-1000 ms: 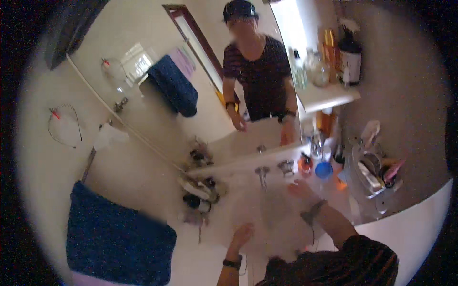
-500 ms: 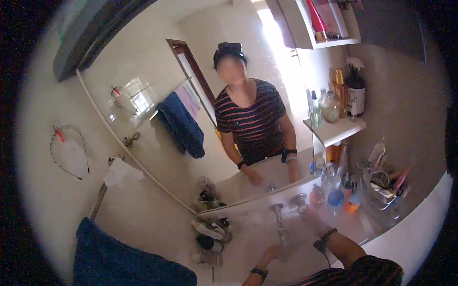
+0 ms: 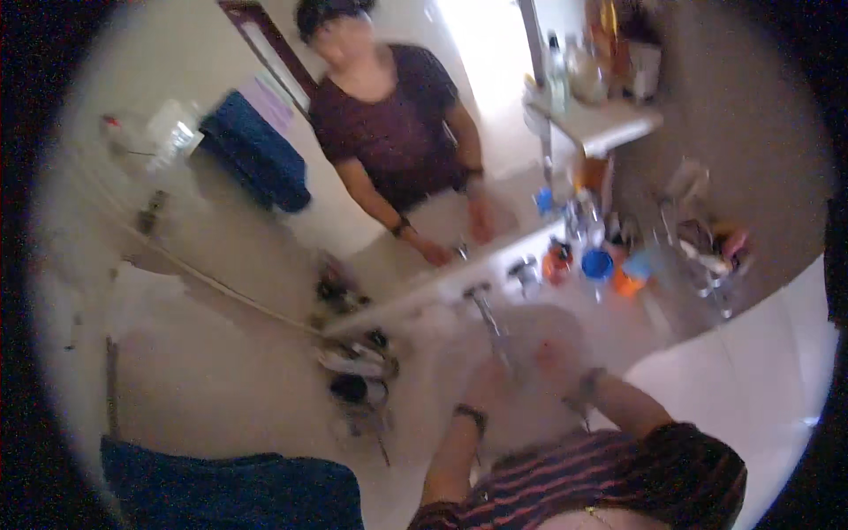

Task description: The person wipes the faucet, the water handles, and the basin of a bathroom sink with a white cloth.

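Note:
Both hands are over the white sink basin (image 3: 521,420), smeared by motion. My left hand (image 3: 491,382) is beside the end of the metal faucet (image 3: 492,322), with a dark band on its wrist. My right hand (image 3: 555,360) is just to the right of the spout, with a dark band on that wrist too. I cannot make out the fingers of either hand, or anything held in them. The tap handle (image 3: 523,272) is behind the basin, apart from both hands.
Right of the faucet are an orange bottle (image 3: 557,263), a blue-topped container (image 3: 598,262) and an orange container (image 3: 628,279). Several toiletries, including a dark bottle (image 3: 348,387), stand at left. A blue towel (image 3: 230,490) hangs lower left; a bottle-laden shelf (image 3: 596,128) juts out beside the mirror (image 3: 389,256).
My view has tipped downward. The right hand has left the area by the tap handle and come over the basin near the left hand. My left hand is now close beside the spout's end.

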Available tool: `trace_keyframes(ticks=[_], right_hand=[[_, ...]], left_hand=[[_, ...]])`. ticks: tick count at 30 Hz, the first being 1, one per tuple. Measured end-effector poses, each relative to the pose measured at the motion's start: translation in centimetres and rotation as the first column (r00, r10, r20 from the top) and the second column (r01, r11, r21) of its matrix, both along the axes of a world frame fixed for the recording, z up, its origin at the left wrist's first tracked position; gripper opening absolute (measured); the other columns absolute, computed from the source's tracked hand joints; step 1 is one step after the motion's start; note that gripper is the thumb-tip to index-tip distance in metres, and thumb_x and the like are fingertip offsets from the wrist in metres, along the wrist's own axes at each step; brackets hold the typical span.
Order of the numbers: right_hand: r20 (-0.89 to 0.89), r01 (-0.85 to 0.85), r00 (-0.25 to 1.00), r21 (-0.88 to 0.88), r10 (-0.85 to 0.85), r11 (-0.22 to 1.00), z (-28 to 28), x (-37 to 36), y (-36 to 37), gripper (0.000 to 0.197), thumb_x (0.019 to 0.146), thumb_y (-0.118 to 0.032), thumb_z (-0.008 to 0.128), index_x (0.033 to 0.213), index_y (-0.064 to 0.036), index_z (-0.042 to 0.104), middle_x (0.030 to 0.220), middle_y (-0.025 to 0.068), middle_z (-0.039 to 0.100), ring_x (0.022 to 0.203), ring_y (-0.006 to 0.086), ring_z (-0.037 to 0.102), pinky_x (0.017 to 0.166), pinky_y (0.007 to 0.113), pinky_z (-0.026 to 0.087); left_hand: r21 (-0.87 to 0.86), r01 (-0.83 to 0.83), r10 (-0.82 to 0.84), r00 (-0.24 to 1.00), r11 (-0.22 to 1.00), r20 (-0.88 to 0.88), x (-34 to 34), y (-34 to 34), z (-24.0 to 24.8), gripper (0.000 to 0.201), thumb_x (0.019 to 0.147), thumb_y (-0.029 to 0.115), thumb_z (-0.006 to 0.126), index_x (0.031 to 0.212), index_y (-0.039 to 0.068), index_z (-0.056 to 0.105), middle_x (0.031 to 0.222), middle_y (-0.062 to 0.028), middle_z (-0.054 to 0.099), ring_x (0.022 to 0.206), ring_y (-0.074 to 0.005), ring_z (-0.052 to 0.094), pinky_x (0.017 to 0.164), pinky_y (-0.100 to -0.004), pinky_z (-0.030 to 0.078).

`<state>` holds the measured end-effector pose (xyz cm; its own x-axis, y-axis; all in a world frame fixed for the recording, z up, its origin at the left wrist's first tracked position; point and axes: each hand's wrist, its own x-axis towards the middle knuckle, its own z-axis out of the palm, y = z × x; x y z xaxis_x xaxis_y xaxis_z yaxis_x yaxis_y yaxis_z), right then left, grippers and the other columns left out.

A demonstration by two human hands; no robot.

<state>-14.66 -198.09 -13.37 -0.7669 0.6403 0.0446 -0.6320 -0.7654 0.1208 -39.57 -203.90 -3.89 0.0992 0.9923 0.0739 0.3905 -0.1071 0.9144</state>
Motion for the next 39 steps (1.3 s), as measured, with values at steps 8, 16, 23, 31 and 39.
trace_keyframes(ticks=[8,16,23,31,39], right_hand=[[0.915,0.101,0.345,-0.256,0.207,0.961,4.5,-1.6,-1.3,0.050,0.080,-0.033,0.058,0.120,-0.0092,0.039,0.108,0.0142,0.050,0.092,0.0282,0.053,0.078,0.051,0.044],[0.986,-0.495,0.129,0.159,-0.108,0.855,4.2,1.2,-5.5,0.039,0.078,-0.012,0.063,0.110,-0.0062,0.040,0.106,0.0121,0.047,0.091,0.0269,0.053,0.069,0.049,0.050],[0.977,-0.219,0.209,-0.001,0.048,0.976,3.8,0.5,-7.3,0.053,0.079,-0.015,0.063,0.123,-0.0069,0.036,0.106,0.0109,0.046,0.088,0.0229,0.055,0.074,0.048,0.051],[0.967,-0.136,0.252,0.001,0.033,0.991,9.0,-5.9,-5.9,0.047,0.087,-0.044,0.049,0.113,-0.0053,0.050,0.094,0.0086,0.053,0.087,0.0220,0.055,0.077,0.043,0.050],[0.784,-0.085,0.367,0.565,-0.501,0.821,-2.0,-4.1,-3.8,0.053,0.070,-0.007,0.069,0.119,-0.0080,0.049,0.093,0.0064,0.060,0.084,0.0169,0.055,0.076,0.034,0.048]], left_hand=[[-0.684,-0.229,0.512,0.824,0.692,0.242,-2.0,2.6,-7.4,0.018,0.082,0.028,0.057,0.085,0.010,0.057,0.061,-0.0033,0.055,0.055,-0.0159,0.052,0.050,-0.0316,0.041],[-0.473,-0.249,0.232,0.968,0.845,-0.095,0.5,-0.4,-16.9,0.024,0.082,0.020,0.056,0.099,0.003,0.051,0.099,-0.0124,0.058,0.087,-0.0222,0.057,0.073,-0.0344,0.045],[-0.522,-0.160,0.016,0.963,0.838,-0.269,5.4,0.5,-21.9,0.029,0.076,0.019,0.061,0.097,-0.001,0.056,0.106,-0.0169,0.058,0.099,-0.0276,0.056,0.082,-0.0358,0.044],[-0.545,-0.094,0.344,0.860,0.833,0.377,2.8,-1.9,-6.6,0.025,0.077,0.011,0.059,0.101,0.004,0.056,0.090,-0.0038,0.058,0.081,-0.0127,0.054,0.072,-0.0292,0.045],[-0.262,-0.091,0.153,0.961,0.961,0.229,8.8,-0.9,0.1,0.027,0.083,0.015,0.057,0.107,0.003,0.050,0.099,-0.0051,0.055,0.096,-0.0193,0.051,0.083,-0.0338,0.041]])
